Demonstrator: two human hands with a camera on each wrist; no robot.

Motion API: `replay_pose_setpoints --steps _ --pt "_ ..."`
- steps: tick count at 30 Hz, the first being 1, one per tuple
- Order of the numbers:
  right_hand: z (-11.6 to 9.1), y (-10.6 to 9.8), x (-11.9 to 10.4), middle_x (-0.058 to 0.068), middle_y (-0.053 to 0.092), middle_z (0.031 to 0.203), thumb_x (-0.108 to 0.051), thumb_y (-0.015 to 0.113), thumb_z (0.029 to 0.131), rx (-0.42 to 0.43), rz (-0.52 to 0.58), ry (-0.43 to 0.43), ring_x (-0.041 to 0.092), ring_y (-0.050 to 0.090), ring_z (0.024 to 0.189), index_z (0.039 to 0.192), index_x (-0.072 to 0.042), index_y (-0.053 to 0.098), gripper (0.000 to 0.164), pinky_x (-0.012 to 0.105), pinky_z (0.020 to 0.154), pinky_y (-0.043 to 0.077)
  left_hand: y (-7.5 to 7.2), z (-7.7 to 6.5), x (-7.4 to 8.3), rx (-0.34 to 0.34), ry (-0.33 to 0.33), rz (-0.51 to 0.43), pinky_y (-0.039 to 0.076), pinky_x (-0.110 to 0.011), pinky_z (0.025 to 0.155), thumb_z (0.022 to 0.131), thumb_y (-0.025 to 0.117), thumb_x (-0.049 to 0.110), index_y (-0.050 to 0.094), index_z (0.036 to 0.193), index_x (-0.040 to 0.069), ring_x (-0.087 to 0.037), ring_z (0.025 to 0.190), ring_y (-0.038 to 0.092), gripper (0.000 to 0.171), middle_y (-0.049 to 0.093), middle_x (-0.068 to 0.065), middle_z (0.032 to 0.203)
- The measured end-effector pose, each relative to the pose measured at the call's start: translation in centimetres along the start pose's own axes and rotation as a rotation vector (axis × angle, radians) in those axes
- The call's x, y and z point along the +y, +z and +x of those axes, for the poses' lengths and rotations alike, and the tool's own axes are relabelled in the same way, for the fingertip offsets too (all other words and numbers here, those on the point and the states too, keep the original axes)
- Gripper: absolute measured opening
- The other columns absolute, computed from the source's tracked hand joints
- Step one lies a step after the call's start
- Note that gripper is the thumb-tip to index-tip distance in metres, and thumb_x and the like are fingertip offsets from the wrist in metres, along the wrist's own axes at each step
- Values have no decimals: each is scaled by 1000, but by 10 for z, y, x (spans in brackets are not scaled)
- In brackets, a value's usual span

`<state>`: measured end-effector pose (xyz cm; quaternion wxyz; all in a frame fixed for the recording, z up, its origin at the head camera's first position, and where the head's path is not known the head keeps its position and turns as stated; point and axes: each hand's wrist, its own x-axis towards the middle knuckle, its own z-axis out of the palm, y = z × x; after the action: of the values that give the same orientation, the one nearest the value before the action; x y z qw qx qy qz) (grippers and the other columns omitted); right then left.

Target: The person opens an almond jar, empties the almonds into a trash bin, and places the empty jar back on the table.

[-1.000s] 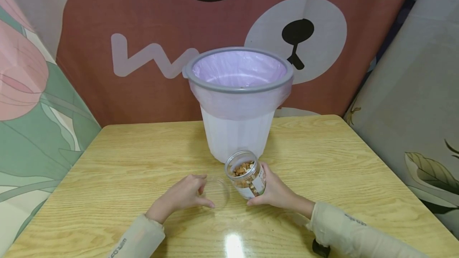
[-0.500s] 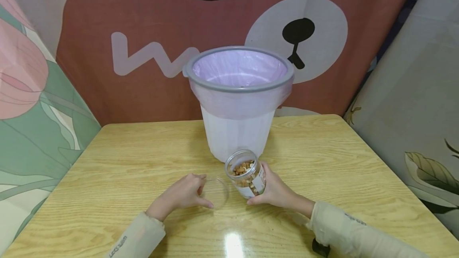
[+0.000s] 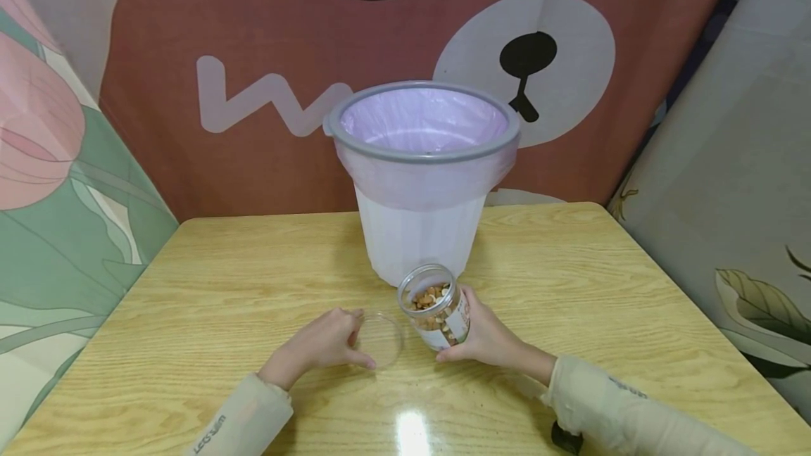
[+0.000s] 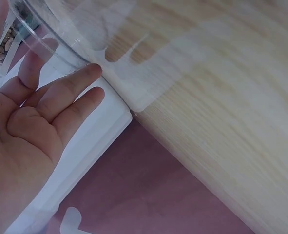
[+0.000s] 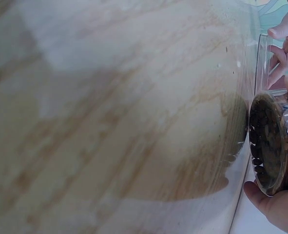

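Fingers on the right hand [image 3: 488, 338] are curled round the nut jar [image 3: 434, 339], long axis kinda leaning left. Clear lid [image 3: 384, 340] is just left of those, rim pinched by the left hand [image 3: 322, 340], thumb and fingers pretty wide.

Lt wood-grain tbl [image 3: 253, 266], red-brn backdrop [image 3: 253, 27], leafy-print side panels [image 3: 70, 252]

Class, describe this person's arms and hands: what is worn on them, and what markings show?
The left sleeve and right sleeve are pale cream, each with small dark lettering. The left hand and right hand emerge bare, without gloves. A black object shows below the right sleeve; its identity is unclear.
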<state>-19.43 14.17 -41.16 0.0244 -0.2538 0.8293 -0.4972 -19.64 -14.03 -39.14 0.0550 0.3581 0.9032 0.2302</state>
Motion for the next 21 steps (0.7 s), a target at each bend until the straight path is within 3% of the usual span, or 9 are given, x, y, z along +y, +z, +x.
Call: replay_pose_setpoints --steps 3,8,11,14,18,21 --pt "0 0 -1 7 48 120 -18 87 52 0 3 0 21 50 103 134 -3 23 105 41 86 39 1 0 0 -3 4 5 36 -17 43 66 75 38 47 55 10 1 42 28 41 61 -17 84" --pt "-1 0 -1 7 48 120 -17 87 52 1 -1 7 21 50 103 134 -3 23 105 41 86 39 1 0 0 -4 -7 18 37 -18 43 64 75 40 54 70 3 0 44 33 43 52 1 62" --pt "-1 1 -1 7 48 120 -17 87 52 1 0 6 21 50 103 134 -3 23 105 41 86 39 1 -1 0 -7 -19 19 39 -18 45 63 76 39 56 70 3 0 45 35 42 56 -2 67" --pt "-1 0 -1 7 48 120 -16 87 52 0 6 3 21 50 103 134 -4 22 105 42 86 39 2 -1 0 -7 -22 22 39 -17 45 62 77 39 54 59 8 0 43 34 38 62 -16 86" --pt "-1 0 -1 7 48 120 -17 86 53 1 6 -1 21 50 103 134 -4 22 105 42 86 38 4 0 0 1 -10 45 40 -17 48 61 77 38 52 53 12 0 43 36 38 56 -30 107" --pt "-1 0 -1 6 49 119 -17 86 53 1 7 -4 21 50 103 134 -4 23 104 41 86 39 5 0 0 8 -5 59 40 -18 49 61 78 38 52 56 11 -2 45 39 38 57 -29 106"
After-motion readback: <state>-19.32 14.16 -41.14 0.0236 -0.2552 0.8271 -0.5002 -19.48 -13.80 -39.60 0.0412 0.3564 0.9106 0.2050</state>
